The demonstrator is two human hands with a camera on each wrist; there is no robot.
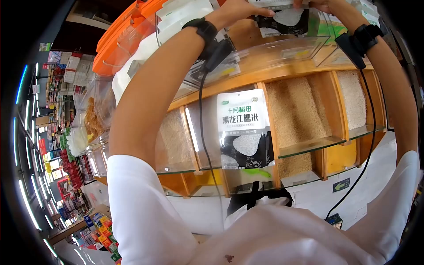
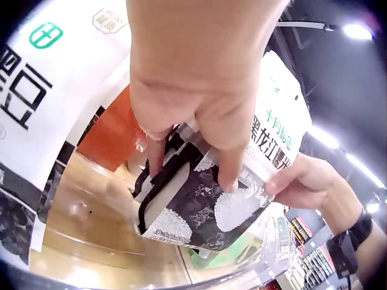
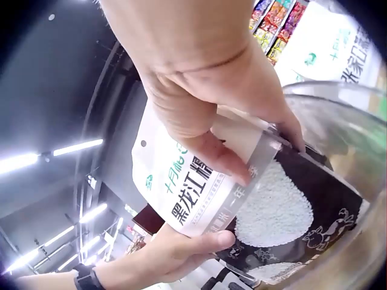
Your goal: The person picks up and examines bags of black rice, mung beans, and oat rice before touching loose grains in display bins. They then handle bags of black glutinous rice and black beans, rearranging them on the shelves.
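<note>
High in the head view, both hands are at a black-and-white rice pouch (image 1: 287,20) with green lettering and white grain patches. My left hand (image 1: 234,11) grips it from the left; in the left wrist view its thumb and fingers straddle the pouch (image 2: 211,205) near one side edge. The right hand (image 1: 321,5) holds the other side, and the right wrist view has its thumb laid across the printed front of the pouch (image 3: 275,208). The pouch's lower part is over a clear plastic bin (image 1: 282,53) on the wooden stand.
A matching rice pouch (image 1: 245,132) leans upright against wooden grain compartments (image 1: 300,115) with glass fronts. Orange containers (image 1: 119,35) and white packages (image 1: 181,17) stand at upper left. A black-bean pouch (image 2: 36,90) is close beside the left hand. Stocked shelves (image 1: 62,119) stand further left.
</note>
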